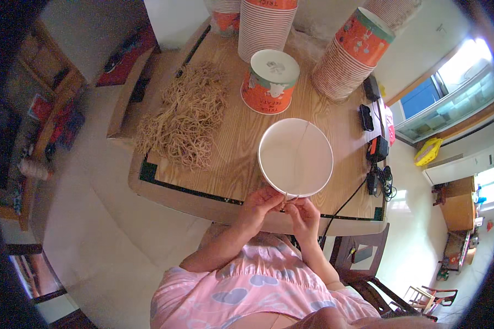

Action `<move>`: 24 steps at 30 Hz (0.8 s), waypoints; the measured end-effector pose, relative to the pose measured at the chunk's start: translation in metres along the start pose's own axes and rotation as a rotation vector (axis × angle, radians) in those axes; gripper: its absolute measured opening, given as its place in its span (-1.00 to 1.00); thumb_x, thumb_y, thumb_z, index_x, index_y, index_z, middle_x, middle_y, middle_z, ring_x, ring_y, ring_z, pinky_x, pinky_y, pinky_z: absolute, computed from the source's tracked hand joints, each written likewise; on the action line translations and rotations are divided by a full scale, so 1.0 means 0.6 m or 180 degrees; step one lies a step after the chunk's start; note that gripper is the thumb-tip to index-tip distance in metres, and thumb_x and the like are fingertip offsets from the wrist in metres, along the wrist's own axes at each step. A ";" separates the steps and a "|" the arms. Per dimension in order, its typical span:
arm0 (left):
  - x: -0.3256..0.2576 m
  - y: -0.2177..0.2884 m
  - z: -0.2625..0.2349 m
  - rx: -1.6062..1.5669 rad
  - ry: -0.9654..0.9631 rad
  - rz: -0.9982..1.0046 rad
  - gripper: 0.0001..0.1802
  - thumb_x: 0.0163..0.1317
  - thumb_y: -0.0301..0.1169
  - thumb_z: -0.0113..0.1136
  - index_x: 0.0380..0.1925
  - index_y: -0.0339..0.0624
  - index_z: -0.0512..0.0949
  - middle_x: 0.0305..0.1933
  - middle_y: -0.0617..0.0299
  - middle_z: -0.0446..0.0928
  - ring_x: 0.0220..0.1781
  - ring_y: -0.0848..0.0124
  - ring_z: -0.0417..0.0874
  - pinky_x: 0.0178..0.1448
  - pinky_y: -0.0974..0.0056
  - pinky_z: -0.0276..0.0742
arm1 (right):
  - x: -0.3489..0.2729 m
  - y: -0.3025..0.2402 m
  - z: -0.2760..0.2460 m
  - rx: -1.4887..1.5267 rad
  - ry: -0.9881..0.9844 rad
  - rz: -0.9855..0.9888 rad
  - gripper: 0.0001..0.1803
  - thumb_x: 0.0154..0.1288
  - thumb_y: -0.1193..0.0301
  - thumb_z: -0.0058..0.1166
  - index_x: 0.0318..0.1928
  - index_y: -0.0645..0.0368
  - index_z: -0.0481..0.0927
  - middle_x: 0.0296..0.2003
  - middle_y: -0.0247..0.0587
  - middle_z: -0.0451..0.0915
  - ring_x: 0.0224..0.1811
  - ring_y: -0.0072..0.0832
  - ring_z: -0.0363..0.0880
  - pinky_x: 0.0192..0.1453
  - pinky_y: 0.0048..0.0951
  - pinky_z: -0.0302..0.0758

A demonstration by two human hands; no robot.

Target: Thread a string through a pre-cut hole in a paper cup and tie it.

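A white-lined paper bucket [296,156] stands at the table's near edge, its open mouth tilted toward me. At its near rim, my left hand [263,204] is closed in a pinch. Close beside it, my right hand [304,217] pinches at the same spot. Between the fingertips a bit of tan twine [288,198] shows at the rim; its ends are hidden. A thin line runs down the bucket's inside, and I cannot tell whether it is twine or a seam. Beyond it sits an upside-down orange and green paper bucket [270,82].
A tangled heap of tan twine [189,118] lies on the table's left. Tall stacks of nested paper buckets [266,27] stand at the back, one stack [351,55] leaning right. Black adapters and cables [376,175] line the right edge. A dark wooden chair [362,252] is at near right.
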State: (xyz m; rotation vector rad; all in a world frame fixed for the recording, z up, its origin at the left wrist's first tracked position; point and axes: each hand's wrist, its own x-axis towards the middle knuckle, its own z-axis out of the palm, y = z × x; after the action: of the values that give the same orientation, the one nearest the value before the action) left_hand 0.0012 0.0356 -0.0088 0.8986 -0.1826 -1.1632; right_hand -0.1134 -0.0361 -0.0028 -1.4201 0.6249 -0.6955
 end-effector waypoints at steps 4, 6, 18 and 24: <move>-0.004 0.003 0.006 -0.0291 0.0025 -0.0043 -0.88 0.22 -0.36 0.11 -0.33 -0.16 0.52 -0.42 0.37 0.51 -0.41 0.60 0.44 -0.26 0.47 0.37 | -0.002 -0.014 0.003 0.0231 -0.0064 0.0141 -0.90 0.25 0.56 -0.02 -0.24 0.33 0.50 -0.32 -0.29 0.55 -0.29 -0.61 0.50 -0.17 -0.58 0.43; -0.003 0.002 0.005 -0.0284 0.0024 -0.0065 -0.88 0.22 -0.36 0.10 -0.33 -0.16 0.51 -0.41 0.37 0.51 -0.41 0.60 0.44 -0.25 0.47 0.37 | -0.001 -0.016 0.003 0.0250 -0.0073 0.0161 -0.89 0.26 0.53 -0.01 -0.24 0.33 0.49 -0.35 -0.31 0.54 -0.30 -0.62 0.49 -0.18 -0.60 0.41; -0.006 -0.007 0.005 -0.0398 0.0375 0.0270 -0.93 0.18 -0.45 0.13 -0.36 -0.20 0.51 -0.44 0.35 0.50 -0.42 0.59 0.43 -0.27 0.45 0.35 | -0.007 -0.014 -0.005 -0.0148 -0.0104 0.0171 -0.94 0.22 0.53 0.03 -0.37 0.28 0.48 -0.45 -0.39 0.48 -0.38 -0.68 0.40 -0.26 -0.66 0.32; -0.010 0.006 0.003 0.0617 0.0236 0.0482 -0.90 0.16 -0.45 0.17 -0.33 -0.23 0.52 -0.34 0.29 0.57 -0.31 0.58 0.54 -0.16 0.46 0.43 | 0.000 -0.003 -0.010 -0.0211 0.0062 0.0167 -0.91 0.19 0.51 0.07 -0.31 0.29 0.51 -0.36 -0.31 0.55 -0.28 -0.58 0.49 -0.15 -0.57 0.40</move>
State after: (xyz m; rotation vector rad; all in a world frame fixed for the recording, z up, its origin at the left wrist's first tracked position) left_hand 0.0001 0.0403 -0.0029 1.0778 -0.3017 -0.9813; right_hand -0.1182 -0.0399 -0.0015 -1.4543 0.7034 -0.6529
